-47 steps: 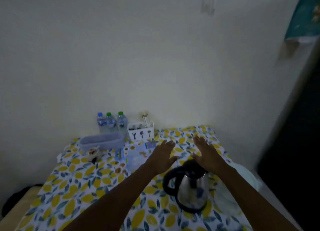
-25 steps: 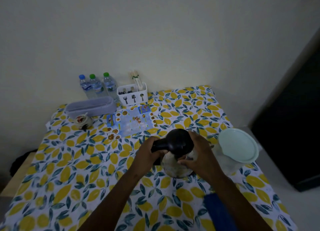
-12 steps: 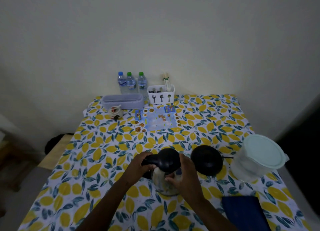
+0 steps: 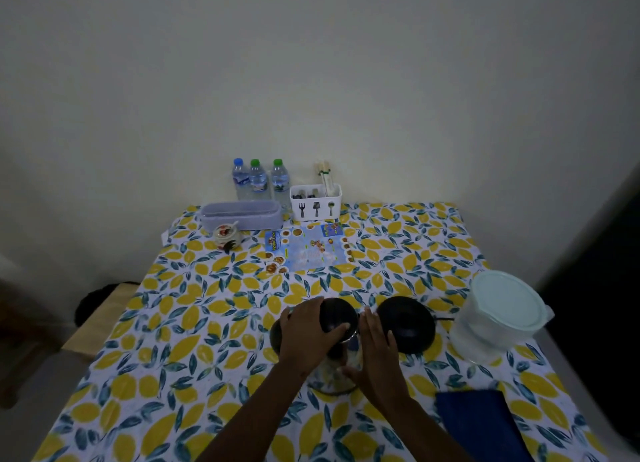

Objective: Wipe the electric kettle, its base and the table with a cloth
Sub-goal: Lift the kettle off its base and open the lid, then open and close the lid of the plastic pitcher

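Note:
A steel electric kettle with a black lid stands on the lemon-print tablecloth near the front middle. My left hand lies over its lid and handle, gripping it. My right hand presses flat against the kettle's right side. The round black base sits just right of the kettle, its cord running right. A folded dark blue cloth lies at the front right, untouched.
A lidded clear plastic container stands at the right edge. At the back against the wall are three water bottles, a white cutlery caddy, a lilac tray, a small jar and a printed leaflet.
The kettle was lifted off its base and set down to the left of it. My left hand shifted from the handle onto the lid; my right hand flattened on the side.

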